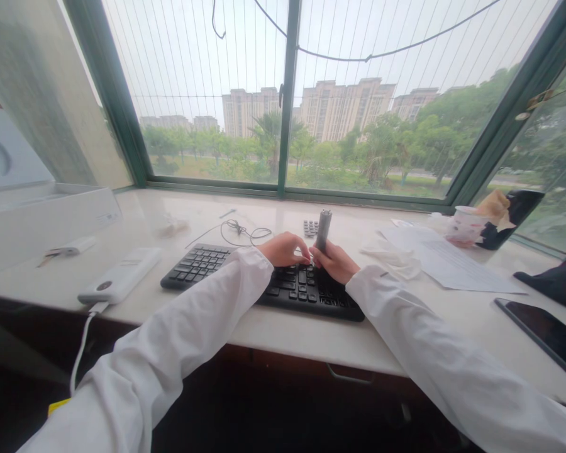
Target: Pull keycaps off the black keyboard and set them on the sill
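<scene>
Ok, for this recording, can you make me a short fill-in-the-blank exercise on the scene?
1. The right hand grips a cylindrical tool whose colour is ____.
2. The left hand is over the keyboard, whose colour is ____.
3. The white power bank lies to the ____ of the keyboard.
4. The phone lies to the ____ of the keyboard.
Missing words: grey; black; left; right.

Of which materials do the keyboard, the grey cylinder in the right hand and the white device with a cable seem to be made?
Keyboard: probably plastic, black and mostly matte; it shows only soft highlights.
Grey cylinder: perhaps metal, perhaps painted plastic; its smooth, satin look leaves this open.
White device: likely hard plastic, smooth; the even colour and rounded corners suggest moulding.
</scene>
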### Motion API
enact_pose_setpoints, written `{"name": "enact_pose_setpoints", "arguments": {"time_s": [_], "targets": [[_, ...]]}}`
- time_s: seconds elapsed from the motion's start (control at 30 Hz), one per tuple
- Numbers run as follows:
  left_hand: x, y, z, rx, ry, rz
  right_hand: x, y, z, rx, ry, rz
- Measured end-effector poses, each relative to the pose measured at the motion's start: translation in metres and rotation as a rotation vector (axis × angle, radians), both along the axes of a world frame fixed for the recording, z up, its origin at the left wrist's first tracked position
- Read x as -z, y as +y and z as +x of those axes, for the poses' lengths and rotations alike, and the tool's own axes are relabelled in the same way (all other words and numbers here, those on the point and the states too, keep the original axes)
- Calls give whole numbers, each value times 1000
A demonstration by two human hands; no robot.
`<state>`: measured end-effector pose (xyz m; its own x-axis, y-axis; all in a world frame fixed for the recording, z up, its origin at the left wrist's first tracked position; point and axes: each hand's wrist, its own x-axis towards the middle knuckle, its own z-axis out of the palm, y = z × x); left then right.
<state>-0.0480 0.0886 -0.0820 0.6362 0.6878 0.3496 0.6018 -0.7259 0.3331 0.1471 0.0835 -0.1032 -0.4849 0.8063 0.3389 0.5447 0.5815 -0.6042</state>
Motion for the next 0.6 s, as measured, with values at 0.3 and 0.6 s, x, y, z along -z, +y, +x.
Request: {"name": "enact_pose_setpoints", "arguments": {"time_s": [0.3,0.6], "targets": [[-1,-1,0,-4,64,35,-13,1,3,98,-3,-95],[-4,-6,1,-55,101,75,-16,-2,5,158,65,-75]]}}
